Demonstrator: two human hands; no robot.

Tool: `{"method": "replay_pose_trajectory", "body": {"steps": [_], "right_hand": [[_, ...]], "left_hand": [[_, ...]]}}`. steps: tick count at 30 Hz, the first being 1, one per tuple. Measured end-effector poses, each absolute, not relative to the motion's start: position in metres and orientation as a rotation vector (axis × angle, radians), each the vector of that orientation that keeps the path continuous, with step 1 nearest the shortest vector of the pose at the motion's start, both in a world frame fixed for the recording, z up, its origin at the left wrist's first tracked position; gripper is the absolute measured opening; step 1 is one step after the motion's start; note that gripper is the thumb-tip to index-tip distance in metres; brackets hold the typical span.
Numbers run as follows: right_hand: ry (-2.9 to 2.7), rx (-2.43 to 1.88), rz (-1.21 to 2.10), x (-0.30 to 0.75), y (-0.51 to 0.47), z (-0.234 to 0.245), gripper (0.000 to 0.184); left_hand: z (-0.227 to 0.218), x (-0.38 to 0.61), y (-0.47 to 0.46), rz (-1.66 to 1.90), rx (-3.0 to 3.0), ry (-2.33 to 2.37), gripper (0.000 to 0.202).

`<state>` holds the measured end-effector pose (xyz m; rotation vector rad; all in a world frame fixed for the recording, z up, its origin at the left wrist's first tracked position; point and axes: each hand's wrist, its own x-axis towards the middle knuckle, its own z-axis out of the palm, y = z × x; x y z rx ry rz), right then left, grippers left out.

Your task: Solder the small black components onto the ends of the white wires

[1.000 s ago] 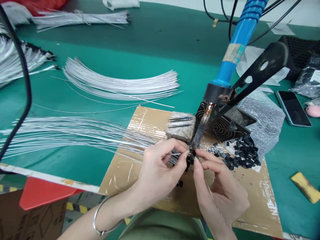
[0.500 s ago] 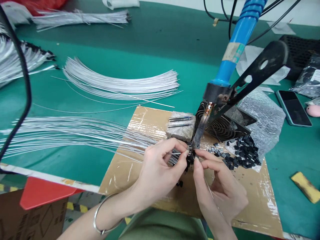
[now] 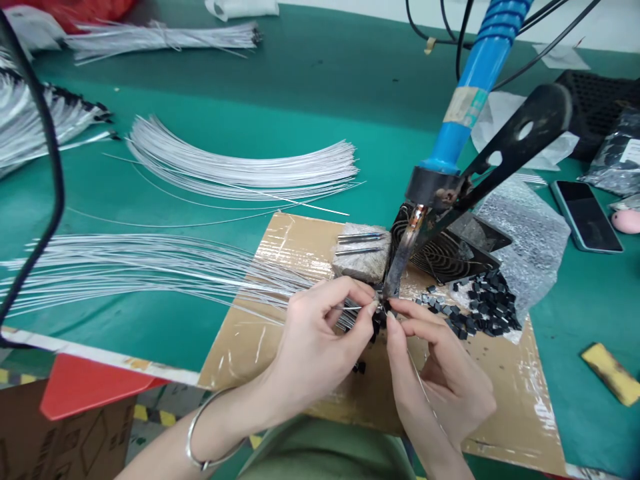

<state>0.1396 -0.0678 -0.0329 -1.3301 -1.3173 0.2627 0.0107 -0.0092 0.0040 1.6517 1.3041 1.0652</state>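
- Between the two hands, right under the iron tip (image 3: 393, 283), a white wire end and a small black part meet; the left hand (image 3: 320, 340) pinches the wire (image 3: 350, 307) between thumb and forefinger, the right hand (image 3: 440, 373) pinches the part (image 3: 384, 308) the same way.
- Both sets of fingertips sit just beside the tip, so a small slip toward it would likely mean a burn.
- Left of the left hand, the wire bundle (image 3: 150, 267) fans out across the cardboard (image 3: 280, 253); a tug on the held strand could drag its neighbours under the tip.
- Just above the hands stands the sponge block (image 3: 363, 257), with the fan (image 3: 440, 250) right of it; I judge either could be knocked if a hand jerks away.
- Right of the right hand lies the pile of parts (image 3: 483, 303), loose enough to scatter from a nudge.
- Whether the wire is truly seated in the part I cannot tell; if not, the joint may fail.
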Motion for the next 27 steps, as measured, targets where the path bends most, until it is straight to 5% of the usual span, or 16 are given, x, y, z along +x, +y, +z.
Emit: {"method": "replay_pose_trajectory", "body": {"steps": [27], "right_hand": [[-1.313, -1.325, 0.240, 0.1403, -0.0663, -0.0350, 0.020]], "left_hand": [[0.0037, 0.0104, -0.0099, 1.059, 1.642, 1.298, 0.017]]}}
